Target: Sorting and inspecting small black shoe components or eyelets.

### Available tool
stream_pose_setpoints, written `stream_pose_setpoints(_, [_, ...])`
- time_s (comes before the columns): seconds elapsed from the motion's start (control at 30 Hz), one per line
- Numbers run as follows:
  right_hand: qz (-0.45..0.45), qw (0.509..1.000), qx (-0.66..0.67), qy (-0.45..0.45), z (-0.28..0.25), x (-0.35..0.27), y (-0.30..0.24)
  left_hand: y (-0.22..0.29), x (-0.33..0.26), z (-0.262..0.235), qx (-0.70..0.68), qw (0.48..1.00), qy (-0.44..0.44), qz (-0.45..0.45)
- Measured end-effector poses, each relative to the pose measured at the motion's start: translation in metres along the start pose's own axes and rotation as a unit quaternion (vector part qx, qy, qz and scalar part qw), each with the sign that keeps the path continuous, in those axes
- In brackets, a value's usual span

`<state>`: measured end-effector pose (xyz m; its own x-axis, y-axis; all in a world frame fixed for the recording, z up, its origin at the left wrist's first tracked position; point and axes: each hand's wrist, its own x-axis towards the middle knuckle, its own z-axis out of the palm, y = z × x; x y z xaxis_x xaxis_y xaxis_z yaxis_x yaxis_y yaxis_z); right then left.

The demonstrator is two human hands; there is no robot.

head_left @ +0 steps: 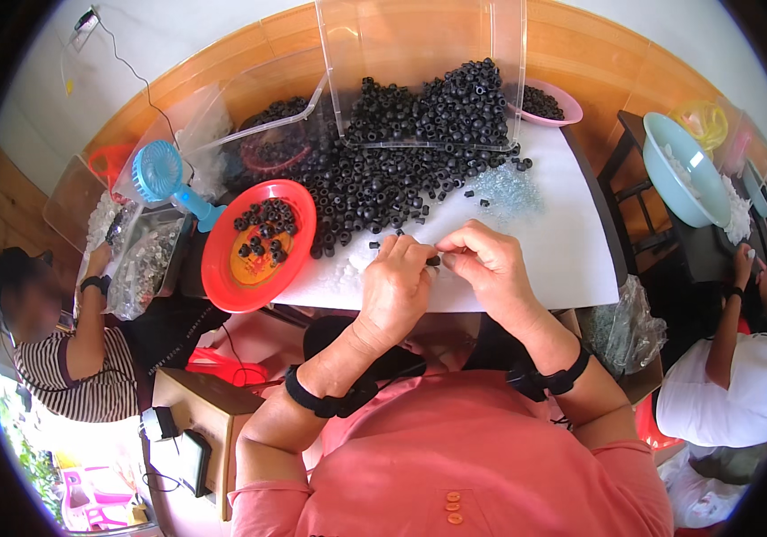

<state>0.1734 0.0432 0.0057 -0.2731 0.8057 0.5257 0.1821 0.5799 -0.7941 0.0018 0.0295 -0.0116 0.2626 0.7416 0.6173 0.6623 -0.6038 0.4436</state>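
My left hand (396,285) is closed over the near edge of the white tabletop, with a small black plastic piece (434,261) between its fingertips. Close beside it on the right, my right hand (491,273) pinches thumb and forefinger together at that piece; whatever sits in the pinch is too small to make out. Beyond both hands spreads a big heap of black ring-like plastic pieces (379,188). Tiny clear bluish bits (507,190) lie in a patch past my right hand. Whitish translucent pieces (345,270) are scattered left of my left hand.
A red plate (216,273) with some black pieces stands at the left, by a blue handheld fan (158,172). A tipped clear bin (423,45) spills the heap; a pink bowl (571,111) is behind. One co-worker (88,358) sits left, another (728,385) right, near a light-blue basin (683,170).
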Motion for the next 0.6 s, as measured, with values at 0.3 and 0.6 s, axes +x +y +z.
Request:
stream_pose_setpoints(0.3, [0.038, 0.999, 0.012, 0.009, 0.006, -0.001, -0.005, 0.004, -0.009, -0.007, -0.302, 0.928, -0.021, -0.216])
stream_pose_setpoints(0.6, [0.005, 1.0, -0.02, 0.015, 0.013, 0.0, -0.007, 0.009, -0.012, -0.013, -0.319, 0.918, -0.025, -0.235])
